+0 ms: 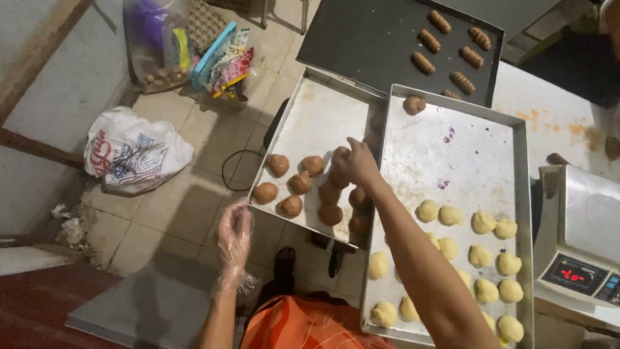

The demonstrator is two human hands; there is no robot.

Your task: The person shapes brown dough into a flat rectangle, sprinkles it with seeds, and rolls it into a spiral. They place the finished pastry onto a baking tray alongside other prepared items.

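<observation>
Brown dough balls sit at the near end of a metal tray. The right hand reaches over them, grip closed on one brown ball. The left hand, in a clear glove, hangs open beside the tray's near corner. Pale dough balls fill the bigger tray.

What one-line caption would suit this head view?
Right hand reaches brown dough balls on a tray; gloved left hand hovers beside it.
</observation>
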